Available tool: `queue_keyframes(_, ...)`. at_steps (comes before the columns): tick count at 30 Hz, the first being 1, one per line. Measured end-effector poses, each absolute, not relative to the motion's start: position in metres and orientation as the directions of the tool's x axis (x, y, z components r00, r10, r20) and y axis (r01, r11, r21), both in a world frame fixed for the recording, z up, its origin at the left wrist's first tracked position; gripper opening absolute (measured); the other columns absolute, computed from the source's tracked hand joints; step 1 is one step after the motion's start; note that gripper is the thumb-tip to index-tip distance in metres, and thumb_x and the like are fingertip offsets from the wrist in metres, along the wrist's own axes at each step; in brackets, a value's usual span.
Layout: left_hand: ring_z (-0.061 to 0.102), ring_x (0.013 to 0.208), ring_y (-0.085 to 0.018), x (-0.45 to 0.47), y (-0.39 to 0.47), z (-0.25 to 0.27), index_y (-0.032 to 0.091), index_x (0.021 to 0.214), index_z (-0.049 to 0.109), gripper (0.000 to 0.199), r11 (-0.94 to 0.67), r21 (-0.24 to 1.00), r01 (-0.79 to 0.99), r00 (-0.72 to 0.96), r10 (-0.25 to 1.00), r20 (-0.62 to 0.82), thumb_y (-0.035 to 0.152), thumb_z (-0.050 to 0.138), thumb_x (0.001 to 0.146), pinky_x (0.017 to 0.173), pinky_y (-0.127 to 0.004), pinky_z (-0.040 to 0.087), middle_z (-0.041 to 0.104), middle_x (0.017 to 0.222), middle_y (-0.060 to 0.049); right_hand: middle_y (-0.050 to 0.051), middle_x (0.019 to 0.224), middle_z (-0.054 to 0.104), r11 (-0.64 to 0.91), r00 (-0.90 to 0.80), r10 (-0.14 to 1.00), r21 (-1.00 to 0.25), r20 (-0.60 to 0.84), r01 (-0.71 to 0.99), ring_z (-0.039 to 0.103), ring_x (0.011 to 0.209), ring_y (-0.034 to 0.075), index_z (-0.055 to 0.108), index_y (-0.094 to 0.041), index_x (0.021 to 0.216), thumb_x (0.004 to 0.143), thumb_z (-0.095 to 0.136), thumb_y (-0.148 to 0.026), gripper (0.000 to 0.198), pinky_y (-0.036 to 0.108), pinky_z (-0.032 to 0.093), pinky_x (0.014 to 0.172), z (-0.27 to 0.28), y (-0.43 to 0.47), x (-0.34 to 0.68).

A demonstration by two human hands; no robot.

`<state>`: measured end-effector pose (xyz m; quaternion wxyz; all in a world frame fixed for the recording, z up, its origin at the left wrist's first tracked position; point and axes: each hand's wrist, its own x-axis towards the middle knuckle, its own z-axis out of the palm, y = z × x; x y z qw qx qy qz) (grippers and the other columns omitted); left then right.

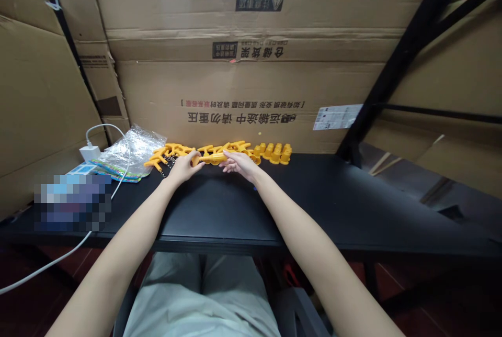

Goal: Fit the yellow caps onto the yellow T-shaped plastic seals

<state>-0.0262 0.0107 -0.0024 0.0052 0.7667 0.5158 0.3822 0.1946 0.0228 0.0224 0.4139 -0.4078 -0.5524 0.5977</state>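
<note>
Both hands are at the far side of the black table, joined by a long yellow plastic piece point(212, 158) held level between them. My left hand point(183, 168) is closed round its left end, near dark coiled chains point(169, 161). At the right end, my right hand point(241, 164) grips with the thumb on top and the fingers curled below. Yellow Y-shaped plastic parts point(157, 159) lie left of and behind my hands. Several short yellow cup-like parts point(276, 153) stand in rows to the right. What the held piece is, I cannot make out.
A cardboard sheet point(243, 80) rises behind the black table point(333, 206). On the left are a clear plastic bag point(135, 151), a white charger point(90, 154) with its cable, and a blurred-out item point(72, 202). A black metal post point(392, 72) stands at the right.
</note>
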Motion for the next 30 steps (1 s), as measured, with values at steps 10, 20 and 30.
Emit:
queue_keyframes(10,0.050,0.056,-0.010,-0.026,0.009,-0.002,0.018,0.102,0.062,0.028,-0.483,0.396,0.781,0.198,0.793,0.577,0.035,0.063,0.080,0.062,-0.022,0.042,0.055,0.063,0.003,0.006,0.065,0.071,-0.175,-0.307,0.945,-0.964,-0.108,-0.199,0.061,0.049,0.010,0.065,-0.013,0.085,0.094,0.051,-0.025,0.021,0.020,0.050,0.055,0.023,0.023,0.190)
queue_keyframes(20,0.058,0.068,-0.014,-0.026,0.007,-0.001,0.021,0.121,0.058,0.047,-0.493,0.425,0.759,0.210,0.804,0.556,0.043,0.063,0.079,0.071,-0.026,0.046,0.065,0.081,-0.002,0.006,0.061,0.068,-0.195,-0.290,0.950,-0.948,-0.118,-0.253,0.060,0.047,0.009,0.063,-0.013,0.081,0.094,0.052,-0.024,0.021,0.018,0.050,0.053,0.023,0.022,0.189)
queue_keyframes(30,0.060,0.069,-0.012,-0.027,0.005,0.003,0.026,0.136,0.046,0.053,-0.419,0.471,0.777,0.085,0.810,0.580,0.042,0.054,0.086,0.073,-0.026,0.047,0.067,0.089,-0.001,0.002,0.071,0.067,0.196,0.229,0.968,-0.886,0.106,-0.420,0.065,0.064,0.013,0.054,-0.019,0.087,0.083,0.062,-0.029,0.013,0.021,0.052,0.057,0.031,0.052,0.226)
